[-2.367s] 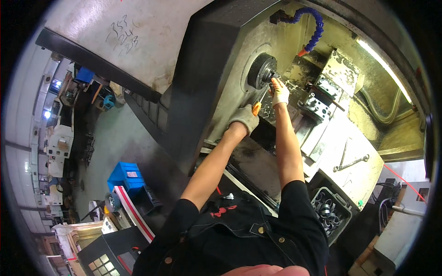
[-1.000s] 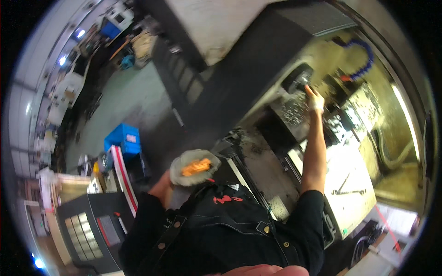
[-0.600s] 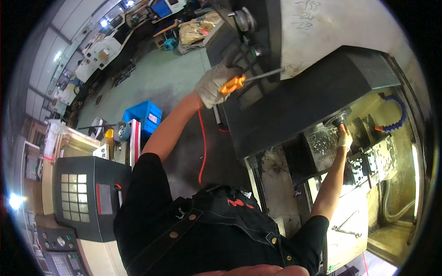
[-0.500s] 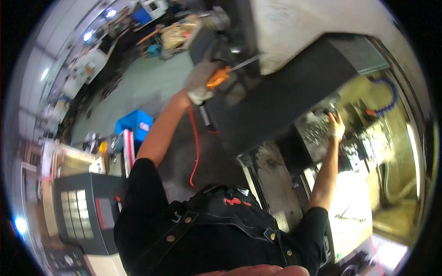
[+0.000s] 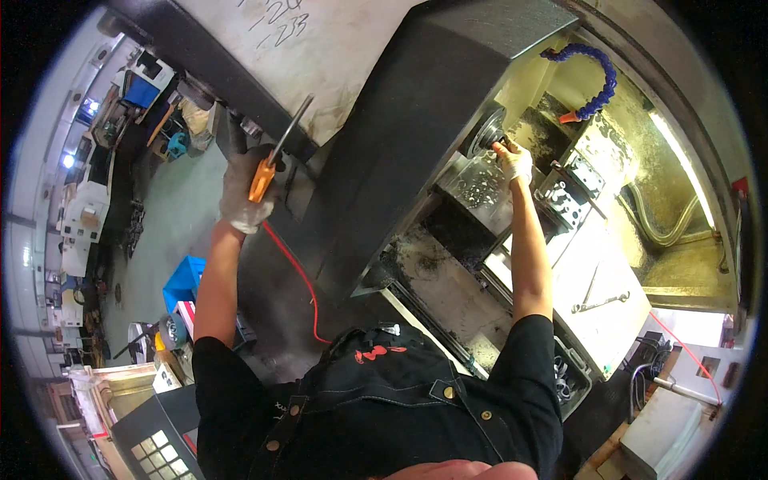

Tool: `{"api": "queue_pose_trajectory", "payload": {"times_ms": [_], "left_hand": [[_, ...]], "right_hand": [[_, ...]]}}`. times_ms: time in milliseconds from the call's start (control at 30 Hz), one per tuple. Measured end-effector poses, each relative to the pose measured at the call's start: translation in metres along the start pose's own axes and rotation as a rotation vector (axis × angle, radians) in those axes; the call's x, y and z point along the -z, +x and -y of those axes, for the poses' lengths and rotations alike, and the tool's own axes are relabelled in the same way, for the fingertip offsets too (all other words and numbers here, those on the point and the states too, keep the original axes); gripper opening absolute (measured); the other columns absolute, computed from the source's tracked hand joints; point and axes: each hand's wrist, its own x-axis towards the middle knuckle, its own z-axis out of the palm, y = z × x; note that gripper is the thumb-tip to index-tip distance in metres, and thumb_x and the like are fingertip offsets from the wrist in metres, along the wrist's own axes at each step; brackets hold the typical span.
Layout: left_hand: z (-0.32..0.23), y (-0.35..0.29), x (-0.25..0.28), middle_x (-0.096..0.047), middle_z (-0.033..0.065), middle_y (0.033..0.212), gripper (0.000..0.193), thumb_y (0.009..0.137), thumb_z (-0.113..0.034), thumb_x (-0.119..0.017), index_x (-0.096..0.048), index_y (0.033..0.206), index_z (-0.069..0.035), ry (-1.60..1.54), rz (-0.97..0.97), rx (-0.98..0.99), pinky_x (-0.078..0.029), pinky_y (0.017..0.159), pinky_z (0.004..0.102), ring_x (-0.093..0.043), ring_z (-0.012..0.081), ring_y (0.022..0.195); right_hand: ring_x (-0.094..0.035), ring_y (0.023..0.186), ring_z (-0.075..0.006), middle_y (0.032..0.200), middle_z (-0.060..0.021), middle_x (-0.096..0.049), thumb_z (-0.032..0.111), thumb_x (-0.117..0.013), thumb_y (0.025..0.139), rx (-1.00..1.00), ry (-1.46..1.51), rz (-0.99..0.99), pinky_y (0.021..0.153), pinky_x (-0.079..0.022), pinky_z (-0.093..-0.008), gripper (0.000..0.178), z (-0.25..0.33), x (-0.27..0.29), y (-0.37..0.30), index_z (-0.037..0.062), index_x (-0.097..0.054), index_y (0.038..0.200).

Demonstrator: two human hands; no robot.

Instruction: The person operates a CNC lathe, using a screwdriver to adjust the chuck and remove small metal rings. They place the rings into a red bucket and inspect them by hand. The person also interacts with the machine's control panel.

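Note:
My left hand (image 5: 240,196), in a grey glove, is closed round an orange air blow gun (image 5: 262,181). Its long metal nozzle slants up and to the right, in front of the dark machine cover. A red air hose (image 5: 298,260) curves up toward that hand. Inside the machine, my right hand (image 5: 516,162) reaches to the face of a round dark chuck (image 5: 482,134). White glove fabric covers its palm, and the fingertips look bare. Those fingers are bent together at the chuck's centre; whatever they grip there is too hidden to name.
A blue jointed coolant hose (image 5: 610,78) with an orange tip arches above the right hand. Metal tool blocks (image 5: 564,200) stand beside the forearm. A wrench (image 5: 604,302) lies on the pale machine surface. The large dark sliding cover (image 5: 400,120) stands between my arms.
The view has swung to the right. My left hand now shows further left, with the nozzle pointing more steeply upward. My right hand stays at the chuck, which is now plainly visible.

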Motion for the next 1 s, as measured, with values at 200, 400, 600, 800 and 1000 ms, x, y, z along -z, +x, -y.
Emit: {"api": "queue_pose_trajectory", "payload": {"times_ms": [200, 400, 600, 800, 1000], "left_hand": [[-0.009, 0.006, 0.002, -0.053, 0.0155, 0.111, 0.052, 0.066, 0.003, -0.059, -0.048, 0.116, -0.004, -0.002, -0.030, -0.035, -0.043, 0.083, 0.0342, -0.054, 0.0302, 0.097], [-0.008, -0.021, -0.018, -0.053, 0.0128, 0.108, 0.049, 0.065, 0.002, -0.055, -0.049, 0.113, -0.009, -0.252, -0.139, 0.034, -0.046, 0.076, 0.0361, -0.055, 0.0304, 0.091], [-0.033, -0.025, -0.022, -0.052, 0.0110, 0.088, 0.045, 0.065, -0.002, -0.057, -0.049, 0.109, -0.010, -0.018, -0.157, -0.051, -0.045, 0.071, 0.0376, -0.055, 0.0296, 0.080], [-0.044, -0.019, -0.018, -0.057, 0.0095, 0.090, 0.045, 0.065, 0.001, -0.056, -0.051, 0.109, -0.008, -0.157, -0.146, -0.085, -0.046, 0.075, 0.0340, -0.057, 0.0242, 0.082], [-0.041, -0.016, -0.009, -0.058, 0.0078, 0.091, 0.042, 0.066, 0.004, -0.056, -0.053, 0.106, -0.007, -0.311, -0.069, -0.079, -0.046, 0.076, 0.0310, -0.059, 0.0207, 0.084]], "right_hand": [[-0.062, 0.081, -0.0255, 0.092, -0.0179, -0.065, 0.039, -0.067, 0.075, 0.382, -0.611, -0.096, 0.076, -0.046, -0.0309, 0.054, -0.016, 0.008, 0.001, 0.0087, -0.056, 0.117], [-0.062, 0.078, -0.0229, 0.103, -0.0132, -0.063, 0.034, -0.062, 0.081, -0.130, -0.128, 0.545, 0.063, -0.051, -0.0320, 0.045, 0.003, -0.003, -0.089, 0.0063, -0.054, 0.115], [-0.053, 0.064, -0.0112, 0.085, -0.0046, -0.060, 0.024, -0.068, 0.077, -0.152, 0.318, 1.007, 0.055, -0.046, -0.0258, 0.056, 0.015, -0.077, -0.263, 0.0079, -0.047, 0.126], [-0.058, 0.094, -0.0237, 0.103, -0.0169, -0.060, 0.023, -0.067, 0.075, 0.167, 0.277, 0.866, 0.081, -0.044, -0.0311, 0.052, 0.052, -0.128, -0.339, 0.0002, -0.049, 0.118], [-0.058, 0.082, -0.0178, 0.095, -0.0166, -0.061, 0.023, -0.066, 0.076, 0.037, 0.222, 0.845, 0.073, -0.046, -0.0295, 0.047, 0.059, -0.137, -0.350, -0.0012, -0.050, 0.113]]}}
